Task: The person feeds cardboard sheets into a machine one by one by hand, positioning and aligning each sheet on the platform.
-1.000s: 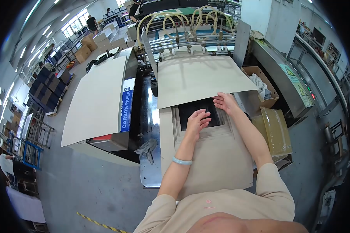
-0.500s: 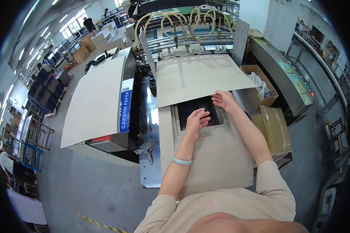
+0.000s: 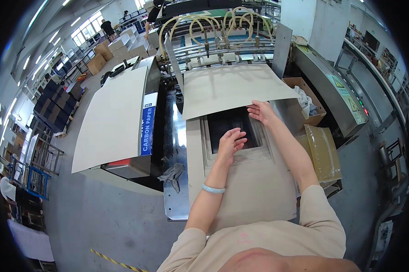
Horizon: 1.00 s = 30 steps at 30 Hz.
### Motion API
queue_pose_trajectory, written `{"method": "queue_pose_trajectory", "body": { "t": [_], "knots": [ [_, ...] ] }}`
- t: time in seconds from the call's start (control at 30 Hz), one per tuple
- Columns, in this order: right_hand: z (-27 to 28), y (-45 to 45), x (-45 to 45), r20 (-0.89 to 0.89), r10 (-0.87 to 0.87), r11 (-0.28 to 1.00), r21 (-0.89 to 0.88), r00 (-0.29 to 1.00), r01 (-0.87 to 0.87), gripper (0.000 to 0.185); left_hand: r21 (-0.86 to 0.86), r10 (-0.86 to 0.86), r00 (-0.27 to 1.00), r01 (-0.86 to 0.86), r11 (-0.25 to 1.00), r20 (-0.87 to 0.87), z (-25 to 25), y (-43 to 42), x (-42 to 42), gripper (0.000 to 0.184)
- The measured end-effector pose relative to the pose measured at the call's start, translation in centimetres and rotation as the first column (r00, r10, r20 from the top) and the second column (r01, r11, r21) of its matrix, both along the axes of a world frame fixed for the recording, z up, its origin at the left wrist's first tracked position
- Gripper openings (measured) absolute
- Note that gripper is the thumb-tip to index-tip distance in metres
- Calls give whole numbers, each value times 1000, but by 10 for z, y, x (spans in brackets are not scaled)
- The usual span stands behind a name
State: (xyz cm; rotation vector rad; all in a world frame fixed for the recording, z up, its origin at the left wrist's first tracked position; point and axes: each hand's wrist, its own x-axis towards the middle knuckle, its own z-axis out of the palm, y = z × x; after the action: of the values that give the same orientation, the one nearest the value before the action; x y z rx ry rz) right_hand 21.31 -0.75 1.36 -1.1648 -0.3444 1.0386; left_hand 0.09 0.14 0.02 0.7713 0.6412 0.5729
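A: How far along?

B: Upper centre, the roller machine (image 3: pixel 213 60); below it, the large cardboard sheet (image 3: pixel 236 88) reaches the rollers — no passage through them is visible. Its near edge overhangs the dark opening (image 3: pixel 229 119).

A: The grip?

B: The right hand (image 3: pixel 262 113), centre, meets that edge; whether it pinches cannot be told. The left hand (image 3: pixel 230 144), fingers apart, holds nothing.

A: Obscured?

B: The sheet's underside and the right thumb's contact.

This is a factory floor, likely for printing or board work: a machine (image 3: pixel 220 58) with rollers and hoses, boxes (image 3: pixel 95 63), pallet stacks (image 3: pixel 55 105), metal racks (image 3: pixel 45 156), strip lights (image 3: pixel 55 35), and floor tape (image 3: pixel 116 261).
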Motion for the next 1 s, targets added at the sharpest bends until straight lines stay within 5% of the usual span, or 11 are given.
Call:
{"method": "queue_pose_trajectory", "body": {
  "t": [1.0],
  "knots": [
    [4,59,32,-17,-31,999,-20,999,31,16,1,-4,1000,4,1000,-18,4,-2,1,30]
  ]
}}
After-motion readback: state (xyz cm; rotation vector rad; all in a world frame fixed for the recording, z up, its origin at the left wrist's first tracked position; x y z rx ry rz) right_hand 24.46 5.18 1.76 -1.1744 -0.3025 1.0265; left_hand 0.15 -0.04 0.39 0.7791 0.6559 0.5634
